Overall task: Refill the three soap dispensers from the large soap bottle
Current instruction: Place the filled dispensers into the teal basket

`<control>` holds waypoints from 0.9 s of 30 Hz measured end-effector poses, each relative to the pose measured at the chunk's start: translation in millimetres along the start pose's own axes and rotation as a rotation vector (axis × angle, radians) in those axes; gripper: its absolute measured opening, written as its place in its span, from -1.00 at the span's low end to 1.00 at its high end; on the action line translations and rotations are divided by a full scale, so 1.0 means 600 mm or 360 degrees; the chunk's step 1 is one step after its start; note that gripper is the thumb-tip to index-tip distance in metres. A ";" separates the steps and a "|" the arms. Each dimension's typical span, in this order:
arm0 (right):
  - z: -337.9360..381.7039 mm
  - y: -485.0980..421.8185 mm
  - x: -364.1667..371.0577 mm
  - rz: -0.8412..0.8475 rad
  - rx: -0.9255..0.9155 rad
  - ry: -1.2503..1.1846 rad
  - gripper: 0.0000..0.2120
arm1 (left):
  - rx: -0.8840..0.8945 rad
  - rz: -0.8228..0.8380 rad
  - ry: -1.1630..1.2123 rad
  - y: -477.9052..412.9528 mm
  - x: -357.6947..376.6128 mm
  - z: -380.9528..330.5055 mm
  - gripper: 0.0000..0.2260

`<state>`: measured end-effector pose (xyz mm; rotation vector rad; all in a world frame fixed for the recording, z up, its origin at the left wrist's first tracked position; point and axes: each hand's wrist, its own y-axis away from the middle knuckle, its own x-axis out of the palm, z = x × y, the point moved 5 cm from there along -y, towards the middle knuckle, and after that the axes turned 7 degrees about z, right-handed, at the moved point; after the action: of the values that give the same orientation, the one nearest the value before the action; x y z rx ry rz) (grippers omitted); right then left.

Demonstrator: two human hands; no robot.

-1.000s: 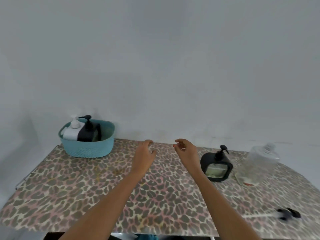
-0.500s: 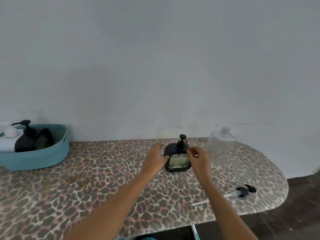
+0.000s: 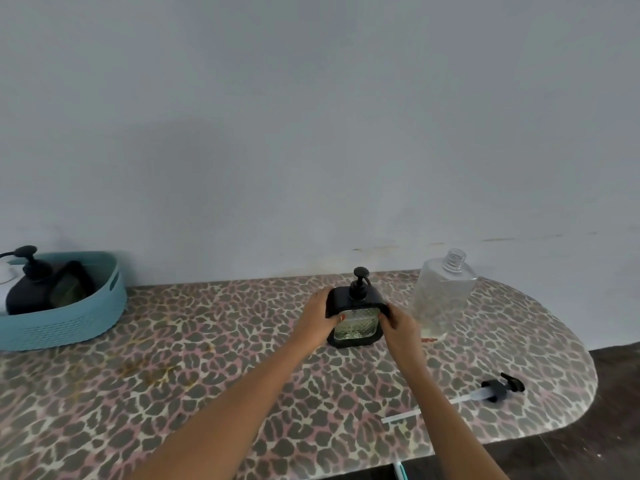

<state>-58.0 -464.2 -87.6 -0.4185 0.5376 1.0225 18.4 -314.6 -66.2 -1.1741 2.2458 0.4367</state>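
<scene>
The hands meet on one thing: the left hand (image 3: 316, 318) wraps its fingers round the left edge of the black square dispenser (image 3: 355, 323), thumb tip on the front face, and the right hand (image 3: 401, 328) grips the right edge in the same way, so both are closed on its frame. The dispenser stands upright on the leopard-print bench (image 3: 180, 379), towards the back and a little right of centre, its greenish glass panel facing the camera and its black pump head (image 3: 360, 281) in place on top. Just beside it on the right, close to the right hand, stands the large soap bottle (image 3: 442, 299), clear and see-through, its threaded neck (image 3: 455, 260) uncapped; whether the hand touches it cannot be told. Near the bench's right front edge, well apart from the bottle, a loose pump (image 3: 500, 389) lies on its side, its white tube running leftwards behind the right forearm. At the far left of the bench sits a teal basket (image 3: 72, 327) against the wall. Inside it a round black dispenser (image 3: 26, 294) stands upright with its pump on, a white dispenser (image 3: 5, 276) is cut off by the picture's edge, and a dark item with a greenish face (image 3: 71, 289) leans beside the black one.
</scene>
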 end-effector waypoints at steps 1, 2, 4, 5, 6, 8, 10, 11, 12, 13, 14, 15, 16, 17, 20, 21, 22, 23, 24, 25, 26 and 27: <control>0.002 0.001 0.000 0.0001 0.0005 0.0010 -0.79 | 0.0006 0.0003 0.0016 0.000 -0.001 0.000 -0.55; 0.004 0.001 -0.001 0.0002 0.0007 0.0011 -0.80 | 0.0009 -0.0001 0.0030 0.000 -0.002 0.000 -0.57; 0.011 0.003 -0.001 0.0015 -0.0012 0.0012 -0.80 | 0.0012 -0.0017 0.0055 0.005 -0.006 0.003 -0.60; 0.016 0.005 0.000 0.0025 -0.0025 0.0021 -0.80 | 0.0016 -0.0021 0.0067 0.008 -0.009 0.005 -0.60; 0.022 0.006 0.001 0.0035 -0.0034 0.0030 -0.80 | 0.0016 -0.0022 0.0078 0.012 -0.012 0.008 -0.60; 0.033 0.010 0.006 0.0048 -0.0042 0.0029 -0.80 | 0.0009 -0.0029 0.0092 0.021 -0.023 0.011 -0.58; 0.050 0.015 0.014 0.0078 -0.0065 0.0032 -0.78 | 0.0018 -0.0067 0.0111 0.032 -0.042 0.014 -0.59; 0.061 0.017 0.020 0.0091 -0.0088 0.0030 -0.78 | 0.0026 -0.0088 0.0118 0.039 -0.054 0.016 -0.60; 0.075 0.019 0.026 0.0096 -0.0115 0.0026 -0.80 | 0.0031 -0.0106 0.0130 0.046 -0.068 0.017 -0.60; 0.088 0.021 0.030 0.0096 -0.0142 0.0031 -0.81 | 0.0034 -0.0120 0.0148 0.052 -0.081 0.018 -0.60; 0.105 0.022 0.036 0.0101 -0.0169 0.0047 -0.83 | 0.0040 -0.0139 0.0164 0.059 -0.098 0.020 -0.60; 0.122 0.021 0.043 0.0109 -0.0192 0.0071 -0.83 | 0.0046 -0.0161 0.0165 0.067 -0.115 0.022 -0.61; 0.140 0.021 0.052 0.0124 -0.0218 0.0097 -0.84 | 0.0045 -0.0189 0.0155 0.075 -0.135 0.025 -0.62; 0.158 0.021 0.062 0.0143 -0.0244 0.0115 -0.83 | 0.0044 -0.0216 0.0145 0.084 -0.155 0.027 -0.63; 0.216 0.022 0.093 0.0184 -0.0342 0.0107 -0.83 | 0.0037 -0.0311 0.0136 0.111 -0.218 0.040 -0.62; 0.237 0.025 0.107 0.0196 -0.0382 0.0113 -0.83 | 0.0020 -0.0355 0.0125 0.123 -0.241 0.046 -0.60; 0.257 0.027 0.120 0.0213 -0.0418 0.0114 -0.83 | 0.0006 -0.0400 0.0115 0.134 -0.264 0.053 -0.59; 0.276 0.029 0.132 0.0231 -0.0449 0.0112 -0.83 | -0.0007 -0.0438 0.0119 0.143 -0.283 0.058 -0.58; 0.296 0.031 0.148 0.0256 -0.0479 0.0103 -0.84 | -0.0025 -0.0478 0.0129 0.154 -0.306 0.067 -0.57; 0.315 0.032 0.162 0.0276 -0.0504 0.0087 -0.85 | -0.0047 -0.0512 0.0136 0.165 -0.326 0.074 -0.56; 0.334 0.033 0.177 0.0295 -0.0533 0.0071 -0.85 | -0.0072 -0.0542 0.0141 0.176 -0.347 0.082 -0.55; 0.353 0.035 0.191 0.0309 -0.0563 0.0056 -0.85 | -0.0088 -0.0566 0.0146 0.188 -0.366 0.090 -0.55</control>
<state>18.4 -256.9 10.6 -0.7084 0.4341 1.3055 43.7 -82.1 28.8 -1.6128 2.0494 0.3086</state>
